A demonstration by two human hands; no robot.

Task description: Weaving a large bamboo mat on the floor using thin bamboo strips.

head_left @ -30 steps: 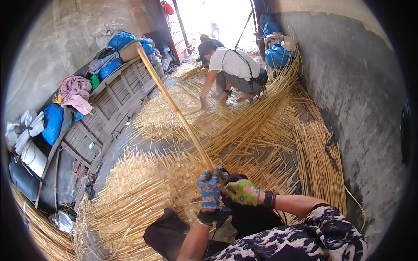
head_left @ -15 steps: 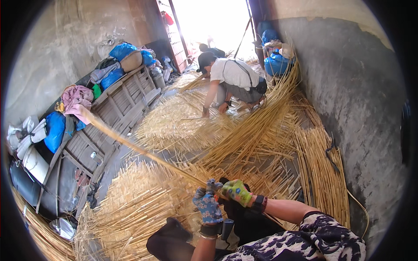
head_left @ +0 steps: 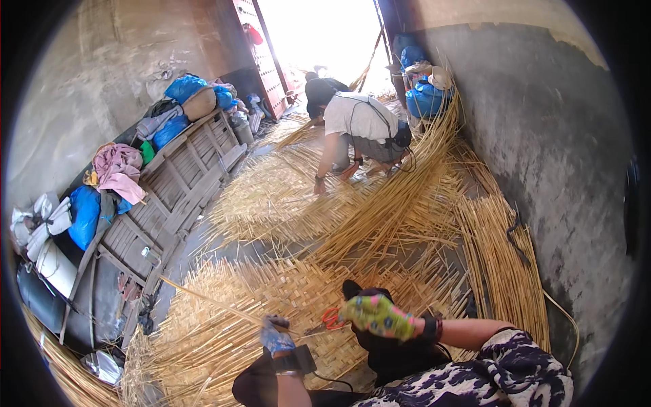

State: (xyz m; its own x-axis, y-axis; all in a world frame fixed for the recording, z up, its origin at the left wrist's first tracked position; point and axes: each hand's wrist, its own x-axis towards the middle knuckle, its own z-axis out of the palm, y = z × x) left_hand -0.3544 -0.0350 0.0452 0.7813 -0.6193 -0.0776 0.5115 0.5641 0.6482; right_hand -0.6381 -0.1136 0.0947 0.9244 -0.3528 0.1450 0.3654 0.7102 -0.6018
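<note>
My left hand point(head_left: 277, 337), in a blue patterned glove, is closed around a long pale reed strip point(head_left: 210, 300). The strip slants up and left over the woven reed mat point(head_left: 285, 288) in front of me. My right hand point(head_left: 380, 316), in a yellow-green flowered glove and slightly blurred, is closed at the orange handles of a pair of scissors point(head_left: 332, 318). Their dark blades point toward my left hand, and the fingers in the handles are partly hidden. Loose reed ends stick out along the mat's edges.
A person in a white shirt point(head_left: 363, 119) crouches over another woven mat point(head_left: 271, 197). Bundled reeds point(head_left: 502, 264) lie along the right wall, and a long sheaf point(head_left: 400, 197) crosses the floor. Bags and cloths point(head_left: 115, 169) rest on a wooden frame point(head_left: 193, 163) at left.
My hands have moved apart, the left one going left and down. The strip has dropped lower with it. The scissors now show between my hands.
</note>
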